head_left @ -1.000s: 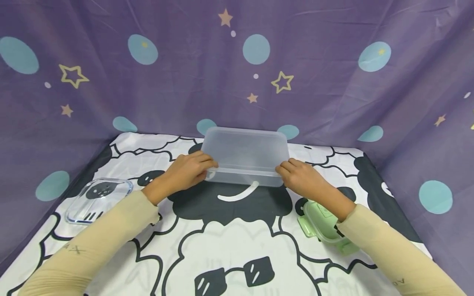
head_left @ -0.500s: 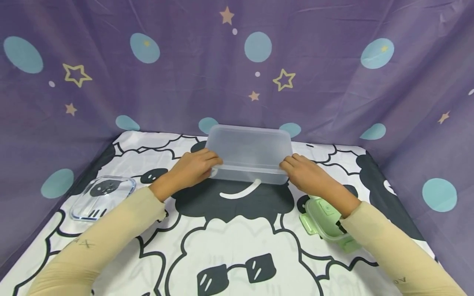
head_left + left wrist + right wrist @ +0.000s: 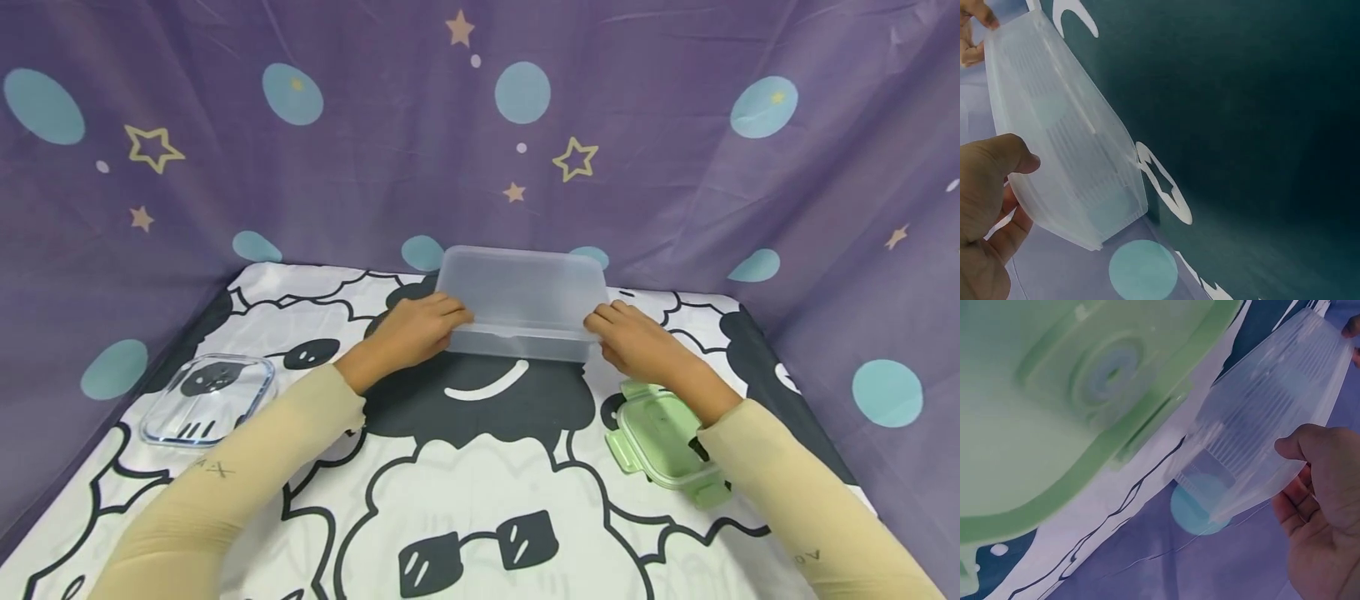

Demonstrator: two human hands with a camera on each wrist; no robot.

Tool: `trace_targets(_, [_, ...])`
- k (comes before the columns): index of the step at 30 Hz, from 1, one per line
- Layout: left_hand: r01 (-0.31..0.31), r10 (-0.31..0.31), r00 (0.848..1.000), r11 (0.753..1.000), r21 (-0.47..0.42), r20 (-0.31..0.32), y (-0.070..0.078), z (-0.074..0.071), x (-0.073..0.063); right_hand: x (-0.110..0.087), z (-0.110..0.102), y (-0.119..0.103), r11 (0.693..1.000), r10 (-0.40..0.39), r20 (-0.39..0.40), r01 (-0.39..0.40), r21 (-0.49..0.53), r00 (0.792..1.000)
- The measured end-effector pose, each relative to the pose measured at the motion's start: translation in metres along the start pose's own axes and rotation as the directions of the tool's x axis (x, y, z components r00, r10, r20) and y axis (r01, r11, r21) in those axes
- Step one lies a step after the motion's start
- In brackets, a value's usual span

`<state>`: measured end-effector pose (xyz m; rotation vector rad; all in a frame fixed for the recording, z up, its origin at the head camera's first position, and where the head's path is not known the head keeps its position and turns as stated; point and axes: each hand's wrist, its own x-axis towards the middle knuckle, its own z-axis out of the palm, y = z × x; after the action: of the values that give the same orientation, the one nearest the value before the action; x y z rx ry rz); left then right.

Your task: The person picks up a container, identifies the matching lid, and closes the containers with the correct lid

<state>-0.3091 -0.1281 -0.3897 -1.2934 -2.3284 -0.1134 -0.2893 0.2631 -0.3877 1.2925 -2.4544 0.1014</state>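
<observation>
Pinching opposite ends of the translucent container (image 3: 522, 292), the left hand (image 3: 416, 329) and right hand (image 3: 637, 342) have shifted it slightly rightward, so its position appears unsettled.

Purples and sheep prints around a colourless container (image 3: 525, 290).
Container frosted, greyish white; fine parallel lines across it in both wrist views. Lid (image 3: 667, 433) pale green, tabs (image 3: 625, 452) same hue; greyish disc (image 3: 1112, 370), green-ringed, seen close from the right wrist. Glass piece (image 3: 210, 400) clear, edge bluish. Tablecloth (image 3: 480, 475) white, black scalloped outlines, cartoon-sheep motif; solid black patches, white curved stroke on the middle patch, printed black sunglasses below, 2 lenses, white glints. Curtain (image 3: 375, 167) purple: teal ovals and drops, yellow outlined stars, solid peach stars, small whitish dots. Left sleeve (image 3: 247, 467) and right sleeve (image 3: 810, 508) plain beige, small dark letter-like marks.
</observation>
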Motion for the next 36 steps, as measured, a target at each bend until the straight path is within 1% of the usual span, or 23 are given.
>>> trace_targets(9, [0.014, -0.013, 0.999, 1.000, -0.011, 0.039, -0.002, 0.012, 0.022, -0.008, 0.001, 0.017, 0.996, 0.082, 0.021, -0.083, 0.042, 0.996])
trace_targets(15, [0.027, -0.026, 0.998, 0.999, -0.027, 0.063, -0.001, 0.014, 0.029, -0.012, 0.001, 0.020, 0.990, 0.116, 0.020, -0.117, 0.074, 0.993])
trace_targets(19, [0.031, -0.029, 0.997, 0.999, -0.025, 0.070, 0.000, 0.014, 0.029, -0.012, 0.003, 0.019, 0.988, 0.132, 0.015, -0.133, 0.084, 0.991])
trace_targets(25, [0.032, -0.030, 0.998, 0.999, -0.025, 0.063, 0.002, 0.012, 0.027, -0.014, 0.007, 0.018, 0.988, 0.128, -0.007, -0.126, 0.091, 0.992])
trace_targets(29, [0.037, -0.034, 0.995, 0.999, -0.040, 0.093, 0.002, 0.008, 0.025, -0.014, 0.007, 0.018, 0.988, 0.129, -0.006, -0.128, 0.081, 0.992])
trace_targets(32, [0.029, -0.025, 0.994, 0.999, -0.043, 0.108, 0.002, 0.004, 0.022, -0.014, 0.007, 0.017, 0.988, 0.133, -0.010, -0.132, 0.074, 0.991])
trace_targets(36, [0.017, -0.014, 0.995, 0.999, -0.029, 0.098, -0.001, -0.003, 0.013, -0.014, 0.006, 0.016, 0.987, 0.140, -0.016, -0.138, 0.079, 0.990])
